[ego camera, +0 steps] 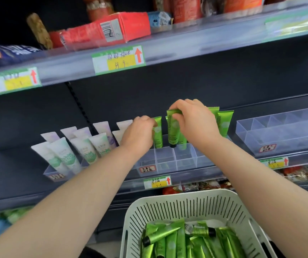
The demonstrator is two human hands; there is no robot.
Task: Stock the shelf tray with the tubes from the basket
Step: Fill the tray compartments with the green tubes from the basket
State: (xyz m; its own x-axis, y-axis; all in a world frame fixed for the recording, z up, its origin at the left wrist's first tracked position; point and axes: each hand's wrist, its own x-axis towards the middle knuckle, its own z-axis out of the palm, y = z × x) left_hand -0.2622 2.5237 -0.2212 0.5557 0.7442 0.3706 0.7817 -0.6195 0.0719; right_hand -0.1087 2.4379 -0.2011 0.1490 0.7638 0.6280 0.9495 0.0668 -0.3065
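Observation:
A clear divided shelf tray (175, 161) stands on the middle shelf, with several green tubes upright in its back compartments. My left hand (140, 133) grips one green tube (157, 135) at the tray's left side. My right hand (194, 121) pinches the crimped top of another green tube (173, 131), cap down, just above a compartment. More green tubes (222, 120) stand behind my right hand. Below, the white slotted basket (177, 207) holds several loose green tubes (179, 241).
A tray of white tubes (71, 149) stands to the left, and a clear divided tray (283, 131) with nothing in it to the right. The shelf above carries a red box (112, 28) and price labels (118, 59). Packaged goods lie on the shelf below.

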